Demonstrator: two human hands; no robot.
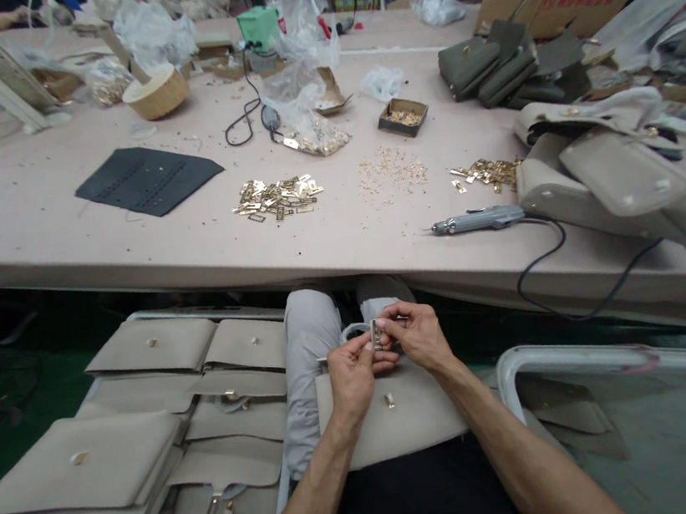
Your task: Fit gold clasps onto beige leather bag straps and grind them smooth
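Over my lap, my left hand [353,374] and my right hand [416,333] meet, both with closed fingers. They pinch a small rectangular metal plate [376,334] between them. Behind it, part of a grey rounded strap piece [353,332] shows; whether it is joined to the plate I cannot tell. Below the hands a beige bag [359,432] lies across my thighs, with a small gold clasp [390,400] on its front.
Stacked beige bags [122,455] fill my left side. On the table [189,243] lie a grey electric screwdriver [477,221] with its cord, gold plates [278,198], scattered screws [392,173], a screw box [403,117] and a beige bag [610,171]. A white-rimmed bin [582,348] stands right.
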